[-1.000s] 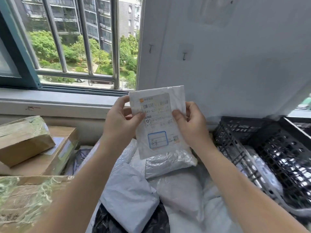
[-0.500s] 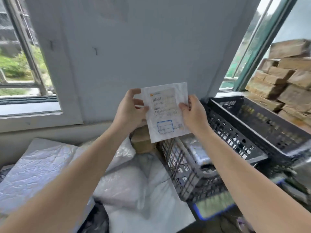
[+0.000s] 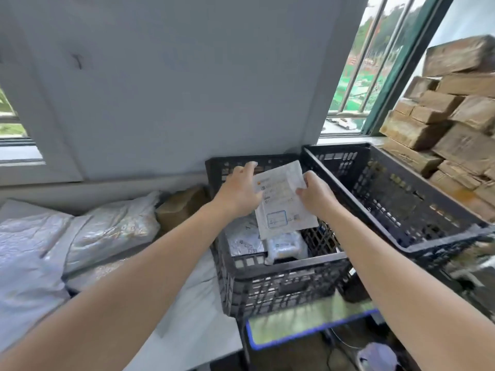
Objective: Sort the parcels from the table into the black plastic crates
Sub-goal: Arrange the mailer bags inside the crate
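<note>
Here both hands grip one flat white parcel (image 3: 282,200), label up, above the left black crate (image 3: 281,279): the left hand (image 3: 239,192) pinches its left edge, the right hand (image 3: 316,195) its right edge. Two wrapped parcels (image 3: 245,238) lie inside, near the crate's front wall. A second black crate (image 3: 396,199) touches its right side. Grey mailer bags (image 3: 80,236) cover the table's left part.

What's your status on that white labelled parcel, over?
Left hand and right hand both gripping flat white labelled parcel. Parcel above left black plastic crate, not yet released. Nothing blocking the drop.
</note>
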Tool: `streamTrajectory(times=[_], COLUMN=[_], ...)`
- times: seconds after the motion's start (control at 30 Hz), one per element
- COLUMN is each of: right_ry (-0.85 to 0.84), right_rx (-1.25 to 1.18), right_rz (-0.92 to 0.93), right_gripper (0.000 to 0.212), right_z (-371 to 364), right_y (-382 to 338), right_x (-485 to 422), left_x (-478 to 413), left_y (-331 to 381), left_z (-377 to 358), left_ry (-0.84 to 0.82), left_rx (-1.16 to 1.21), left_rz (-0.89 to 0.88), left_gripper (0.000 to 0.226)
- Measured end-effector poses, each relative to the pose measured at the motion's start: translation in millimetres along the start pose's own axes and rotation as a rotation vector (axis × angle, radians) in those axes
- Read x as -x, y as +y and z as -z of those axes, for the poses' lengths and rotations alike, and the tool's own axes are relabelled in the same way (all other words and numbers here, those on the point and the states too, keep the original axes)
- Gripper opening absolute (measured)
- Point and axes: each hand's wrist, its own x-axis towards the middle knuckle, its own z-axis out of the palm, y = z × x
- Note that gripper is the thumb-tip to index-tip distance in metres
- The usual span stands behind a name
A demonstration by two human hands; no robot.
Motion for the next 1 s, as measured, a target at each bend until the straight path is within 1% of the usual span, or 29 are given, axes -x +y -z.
streamTrajectory(times=[0.07, 0.2, 0.33, 0.4, 0.47, 0.57, 0.6, 0.63, 0.77, 0.87, 0.93, 1.0], right_ry=[-0.1, -0.278, -0.45, -0.553, -0.635, -0.757, -0.793, -0.829, -0.974, -1.066, -1.138, -1.203], right_rx=[0.091, 0.264, 0.35, 0.327, 0.324, 0.36, 0.369, 0.379, 0.399, 0.489, 0.466, 0.398], right_rz=[-0.019, 0.012, -0.035, -0.067, -0.06, -0.071, -0.083, -0.093, -0.115, -0.103, -0.152, -0.184], right_gripper=[0.01, 0.012, 0.001, 0.008, 0.013, 0.004, 0.008, 0.012, 0.019, 0.01, 0.014, 0.02], right_z=[-10, -30, -55, -69, -82, -106, -116, -126, -168, -188, -187, -182], right_y=[8, 12, 10, 11, 14, 20, 23, 25, 40, 59, 70, 79], right_x=[-10, -25, -35, -43, -50, -55, -56, -58, -51, -45, -49, -57], left_x=[-9, -34, -60, -70, -78, -86, -88, -90, -96, -99, -99, -99], left_y=[-3, -20, -40, -49, -57, -68, -70, -72, -78, -80, -81, -83], left_z=[-15, -36, -50, -57, -63, -72, -75, -78, -91, -101, -108, -117], left_ry=[-0.073, -0.216, -0.351, -0.394, -0.438, -0.544, -0.584, -0.615, -0.668, -0.704, -0.724, -0.752], left_rx=[-0.113, -0.33, -0.374, -0.39, -0.415, -0.466, -0.484, -0.501, -0.549, -0.613, -0.654, -0.695], left_rz=[-0.019, -0.053, -0.022, 0.0, 0.026, 0.091, 0.106, 0.113, 0.146, 0.158, 0.162, 0.178], left_gripper=[0.071, 0.074, 0.074, 0.072, 0.064, 0.036, 0.03, 0.029, 0.044, 0.054, 0.065, 0.082])
